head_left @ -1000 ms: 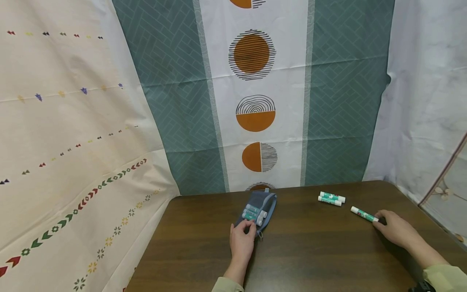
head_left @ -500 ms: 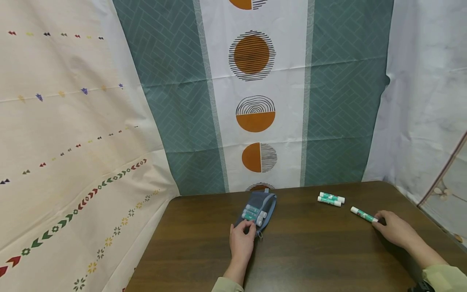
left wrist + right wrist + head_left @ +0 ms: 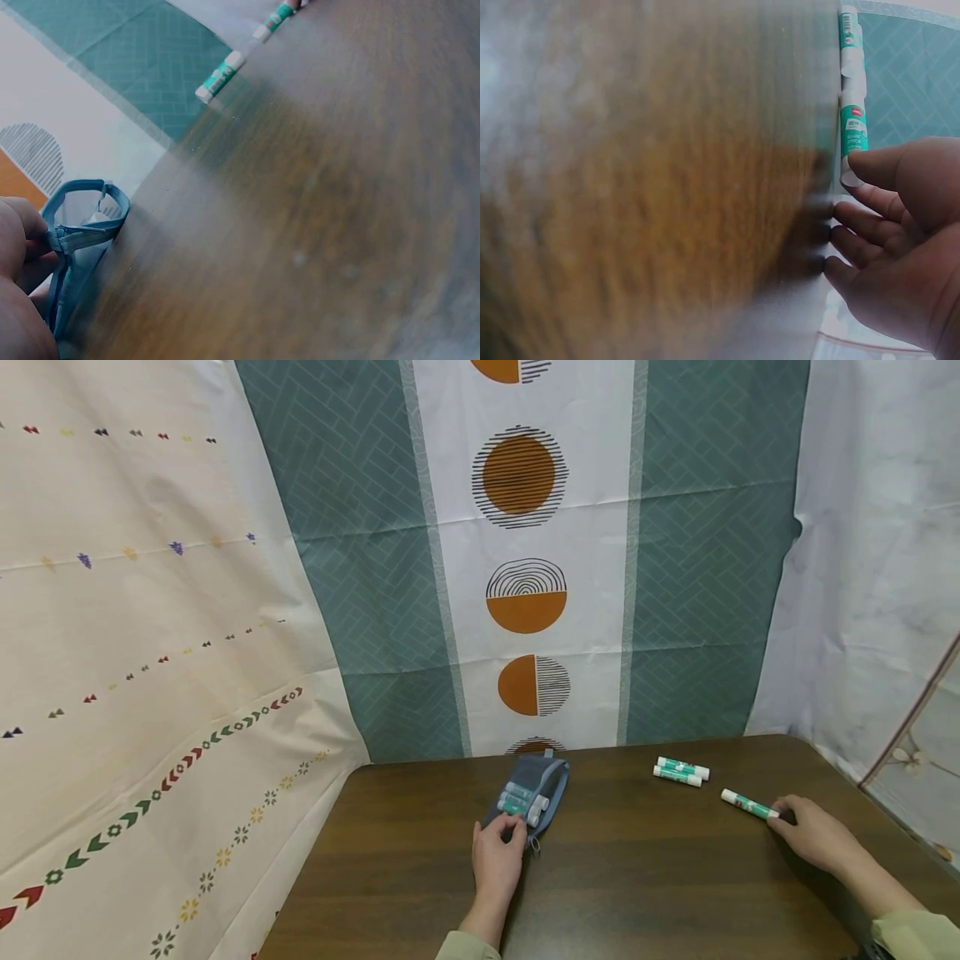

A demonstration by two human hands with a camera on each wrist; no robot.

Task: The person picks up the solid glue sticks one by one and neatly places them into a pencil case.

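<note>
My left hand [image 3: 498, 864] pinches the near edge of a blue zippered pouch [image 3: 534, 766] lying on the table. Several green-and-white glue sticks [image 3: 519, 797] show at the pouch's mesh side, and its zipper opening [image 3: 82, 238] gapes in the left wrist view. Off to the right, my right hand [image 3: 817, 837] holds the white near end of a glue stick [image 3: 750, 804] between thumb and index finger. That stick [image 3: 853, 131] lies along the tabletop in the right wrist view, while the other fingertips [image 3: 832, 262] rest at the table surface.
Two more glue sticks [image 3: 681, 770] lie side by side near the back edge of the dark wooden table [image 3: 615, 877]. A patterned curtain [image 3: 525, 602] hangs right behind the table. Pale cloths hang on the left [image 3: 187, 693] and right [image 3: 870, 610].
</note>
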